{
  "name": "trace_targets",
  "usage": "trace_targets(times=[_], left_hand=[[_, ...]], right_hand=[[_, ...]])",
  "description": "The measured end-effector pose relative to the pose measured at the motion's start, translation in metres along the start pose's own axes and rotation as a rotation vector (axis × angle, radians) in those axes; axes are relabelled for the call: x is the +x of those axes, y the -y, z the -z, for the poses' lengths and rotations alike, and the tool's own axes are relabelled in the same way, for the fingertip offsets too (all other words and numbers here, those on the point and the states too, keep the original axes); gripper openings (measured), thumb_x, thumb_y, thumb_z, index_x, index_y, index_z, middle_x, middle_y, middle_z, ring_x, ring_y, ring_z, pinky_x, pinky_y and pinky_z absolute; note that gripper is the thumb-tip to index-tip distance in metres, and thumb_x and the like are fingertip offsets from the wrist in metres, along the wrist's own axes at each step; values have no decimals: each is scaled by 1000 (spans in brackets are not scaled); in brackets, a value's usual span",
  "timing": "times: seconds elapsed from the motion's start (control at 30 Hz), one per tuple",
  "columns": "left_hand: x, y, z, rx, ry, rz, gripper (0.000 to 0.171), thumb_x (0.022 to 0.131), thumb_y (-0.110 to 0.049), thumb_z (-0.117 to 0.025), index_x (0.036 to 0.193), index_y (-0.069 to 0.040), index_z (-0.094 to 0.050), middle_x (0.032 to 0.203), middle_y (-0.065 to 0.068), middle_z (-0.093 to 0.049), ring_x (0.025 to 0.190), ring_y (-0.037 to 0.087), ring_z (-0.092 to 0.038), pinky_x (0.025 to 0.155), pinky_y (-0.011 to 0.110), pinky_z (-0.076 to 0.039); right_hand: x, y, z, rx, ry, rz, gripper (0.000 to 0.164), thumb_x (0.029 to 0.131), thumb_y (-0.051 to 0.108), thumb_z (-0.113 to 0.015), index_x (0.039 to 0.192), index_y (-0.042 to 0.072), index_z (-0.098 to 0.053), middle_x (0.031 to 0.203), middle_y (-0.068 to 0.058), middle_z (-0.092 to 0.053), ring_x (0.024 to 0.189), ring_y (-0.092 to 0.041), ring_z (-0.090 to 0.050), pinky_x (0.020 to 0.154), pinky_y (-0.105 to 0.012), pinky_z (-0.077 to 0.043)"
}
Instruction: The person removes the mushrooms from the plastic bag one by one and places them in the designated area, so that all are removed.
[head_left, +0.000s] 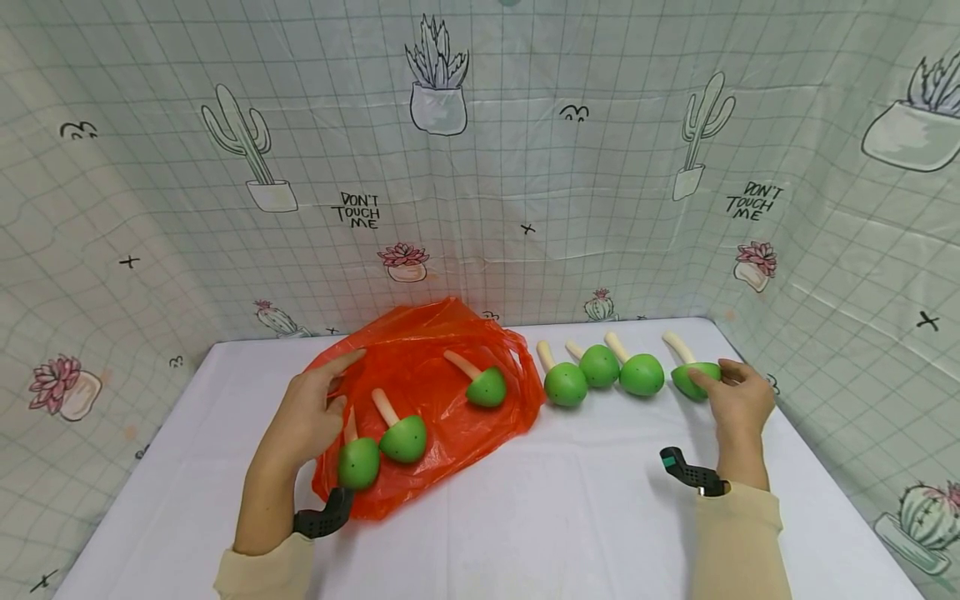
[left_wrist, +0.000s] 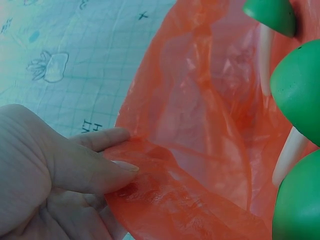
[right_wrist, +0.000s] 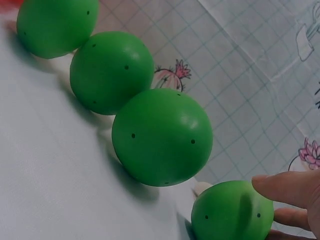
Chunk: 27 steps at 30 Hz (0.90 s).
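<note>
My left hand [head_left: 300, 421] pinches the rim of a red plastic bag [head_left: 431, 358] between thumb and fingers; the left wrist view shows the thumb [left_wrist: 117, 172] lying over the film. Inside the opened bag rest three toy mushrooms with green caps and pale stems, one of them a mushroom [head_left: 405, 439] in the middle. At the table's right side my right hand [head_left: 741, 408] grips the cap of another green mushroom [head_left: 686, 383], whose stem points away to the back. In the right wrist view, the thumb touches the top of this green cap [right_wrist: 227, 212].
Between bag and right hand lie three more mushrooms in a row: a left mushroom [head_left: 566, 384], a middle one [head_left: 599, 367] and a right one [head_left: 641, 375]. The white table [head_left: 555, 508] meets a gridded cloth [head_left: 510, 167] printed with cacti at its back and sides.
</note>
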<state>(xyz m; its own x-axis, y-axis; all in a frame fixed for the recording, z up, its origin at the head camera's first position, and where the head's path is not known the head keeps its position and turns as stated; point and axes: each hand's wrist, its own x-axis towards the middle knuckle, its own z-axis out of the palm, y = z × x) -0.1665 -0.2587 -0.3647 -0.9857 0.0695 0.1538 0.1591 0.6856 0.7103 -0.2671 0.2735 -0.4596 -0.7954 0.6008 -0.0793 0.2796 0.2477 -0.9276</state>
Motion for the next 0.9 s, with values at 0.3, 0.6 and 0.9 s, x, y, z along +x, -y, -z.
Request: trace_targets(times=[0.3, 0.6, 0.9], left_hand=[[-1, 2, 2, -6, 2, -8, 61, 96, 17, -47, 155, 2, -47, 146, 29, -56, 129, 48, -60, 103, 58, -53], [-1, 0, 1, -5, 1, 3, 62, 96, 17, -48, 156, 0, -47, 151, 27, -53, 132, 48, -57, 104, 58, -52], [-1, 1, 1, 8, -3, 7, 64, 95, 17, -47, 156, -1, -47, 152, 27, -52, 133, 47, -56, 106, 59, -50]], right_hand=[[-1, 1, 6, -25, -14, -2, 66, 96, 27, -76, 153, 2, -52, 159, -19, -47, 148, -35, -43, 120, -44, -39], [-6, 8, 5, -11, -57, 15, 65, 97, 23, -74, 154, 4, -51, 160, -18, -47, 149, -35, -42, 121, -43, -39], [-16, 27, -2, -12, -72, 107, 65, 97, 24, -75, 154, 4, -52, 159, -18, -48, 148, -35, -44, 121, -42, -38]])
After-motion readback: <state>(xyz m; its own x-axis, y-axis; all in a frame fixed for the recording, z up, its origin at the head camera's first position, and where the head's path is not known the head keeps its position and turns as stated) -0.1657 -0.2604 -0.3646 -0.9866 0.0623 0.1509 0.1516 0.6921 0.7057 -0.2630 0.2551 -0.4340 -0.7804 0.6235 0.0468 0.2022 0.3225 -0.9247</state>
